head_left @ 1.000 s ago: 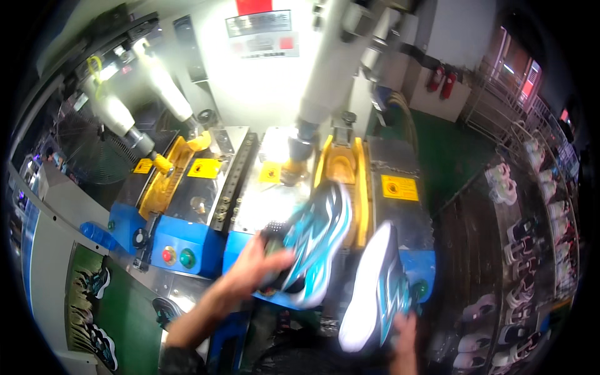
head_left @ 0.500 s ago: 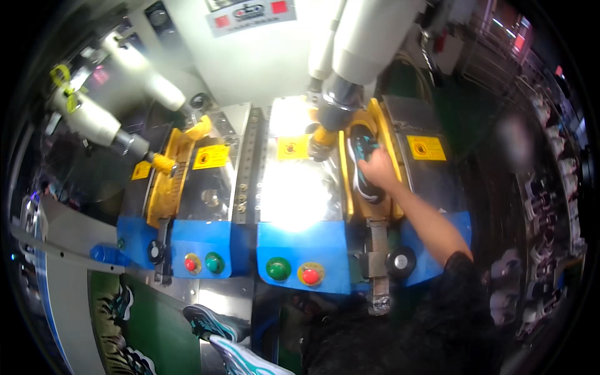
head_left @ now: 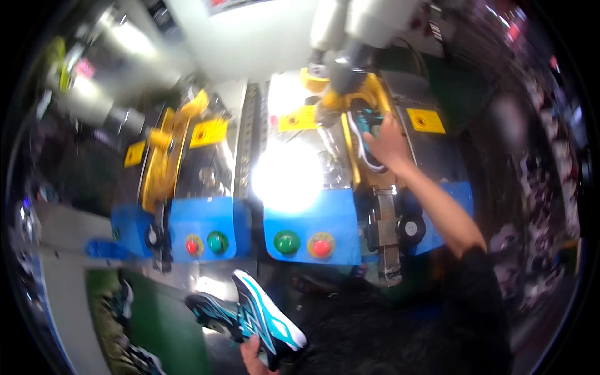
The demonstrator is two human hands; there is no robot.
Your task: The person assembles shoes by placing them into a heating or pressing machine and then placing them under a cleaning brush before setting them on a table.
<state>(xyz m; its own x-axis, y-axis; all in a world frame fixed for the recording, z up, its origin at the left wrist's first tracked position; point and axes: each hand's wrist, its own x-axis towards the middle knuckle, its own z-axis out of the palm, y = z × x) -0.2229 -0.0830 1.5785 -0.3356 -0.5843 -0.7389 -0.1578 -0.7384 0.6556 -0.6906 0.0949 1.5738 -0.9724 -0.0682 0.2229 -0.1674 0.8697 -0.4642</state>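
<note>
My right hand (head_left: pixel 389 147) grips a black sneaker (head_left: pixel 369 132) with teal laces and a white sole edge. That sneaker lies toe-end near me in a yellow cradle (head_left: pixel 350 147) of the right-hand machine station, and my fingers are partly hidden at its opening. Low in the picture, my left hand (head_left: pixel 252 357) holds another sneaker (head_left: pixel 269 315), tilted so its white and teal outsole shows. Touching or just behind it is a further dark sneaker (head_left: pixel 214 312) with teal trim; I cannot tell whether the left hand also holds this one.
White cylinders with metal rods slant over both stations. Blue front panels carry a green button (head_left: pixel 287 242) and a red button (head_left: pixel 321 245). An unfilled yellow cradle (head_left: pixel 164 178) is at left. Shoes lie on a green surface (head_left: pixel 165 331) at lower left; racks of shoes line the right.
My left hand has come into view, and its sneaker has swung upright. The view has shifted, with blur. My right hand stays on the sneaker in the cradle.
</note>
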